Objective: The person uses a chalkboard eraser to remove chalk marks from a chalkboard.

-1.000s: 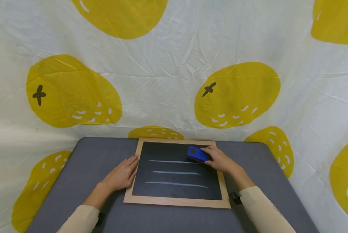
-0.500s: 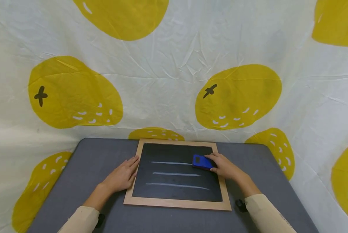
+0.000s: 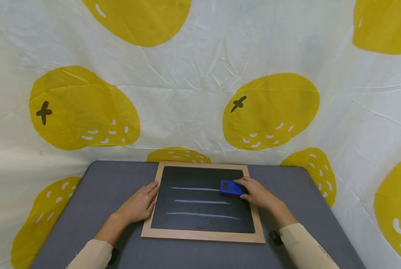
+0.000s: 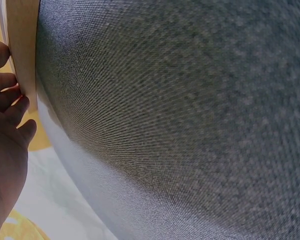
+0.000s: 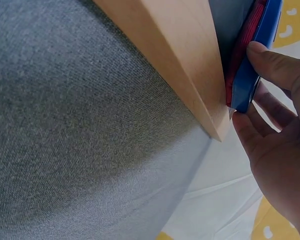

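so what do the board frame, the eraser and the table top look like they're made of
The board frame looks like pale, unvarnished wood: matte tan with a faint grain in the right wrist view. The eraser seems to be glossy blue plastic with a red, felt-like layer under it. The table top appears covered in grey woven fabric; the weave shows close up.

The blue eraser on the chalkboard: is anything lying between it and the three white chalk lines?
Nothing visible does. The blue eraser, gripped by the right hand, already sits at the right end of the top chalk line. The black surface up to the other two lines is bare. The left hand rests on the wooden frame, off the slate.
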